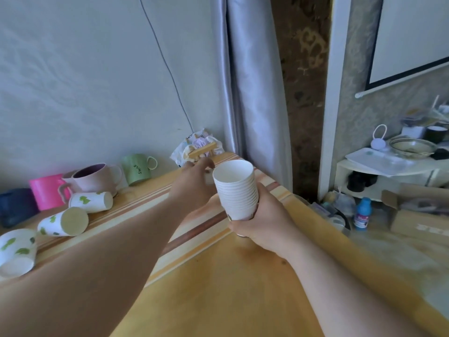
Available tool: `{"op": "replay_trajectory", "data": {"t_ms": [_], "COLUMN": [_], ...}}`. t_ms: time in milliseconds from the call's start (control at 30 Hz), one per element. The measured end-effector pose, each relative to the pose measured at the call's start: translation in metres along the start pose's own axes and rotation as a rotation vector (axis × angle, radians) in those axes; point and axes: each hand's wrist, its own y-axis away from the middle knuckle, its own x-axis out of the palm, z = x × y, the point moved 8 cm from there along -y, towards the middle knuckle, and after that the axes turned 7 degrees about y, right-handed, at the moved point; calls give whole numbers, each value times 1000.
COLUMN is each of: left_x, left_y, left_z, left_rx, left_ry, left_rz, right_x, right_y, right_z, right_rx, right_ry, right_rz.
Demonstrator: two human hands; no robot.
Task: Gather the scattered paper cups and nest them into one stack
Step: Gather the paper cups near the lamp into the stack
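Head view: the right hand (264,222) is wrapped around the base of a nested stack (237,189) of white cups, held upright above the table (218,288). Just left of the stack and beyond it, the left hand (194,181) reaches toward the table's far end, its fingers (206,164) curled loosely; whether they pinch anything I cannot tell. Well left of the stack, three green-patterned cups (73,218) lie on their sides. Behind these stand mugs (97,177).
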Motion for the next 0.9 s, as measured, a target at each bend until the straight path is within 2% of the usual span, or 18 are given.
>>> {"op": "replay_trajectory", "data": {"t_ms": [200, 300, 367, 433, 500, 600, 667, 733, 833, 900], "left_x": [-36, -61, -80, -107, -141, -194, -222, -234, -225, -214], "left_y": [104, 160, 191, 214, 229, 247, 258, 272, 284, 286], "left_z": [104, 148, 171, 186, 191, 180, 179, 183, 196, 206], "left_rx": [-187, -259, -304, -305, -229, -47, -13, -48, -88, -102], "left_ry": [91, 201, 491, 742, 934, 1119, 1089, 973, 777, 776], "left_rz": [115, 101, 28, -116, -285, -420, -497, -520, -393, -311], "right_x": [33, 71, 99, 127, 159, 213, 246, 273, 290, 292], "right_y": [26, 50, 60, 67, 76, 88, 96, 104, 111, 111], "right_z": [24, 44, 61, 82, 106, 140, 158, 169, 174, 172], "right_rx": [-37, -70, -94, -112, -151, -212, -229, -235, -243, -243], "right_ry": [16, 43, 65, 81, 103, 104, 75, 43, 12, 0], "right_rz": [122, 246, 320, 372, 426, 459, 451, 449, 426, 423]}}
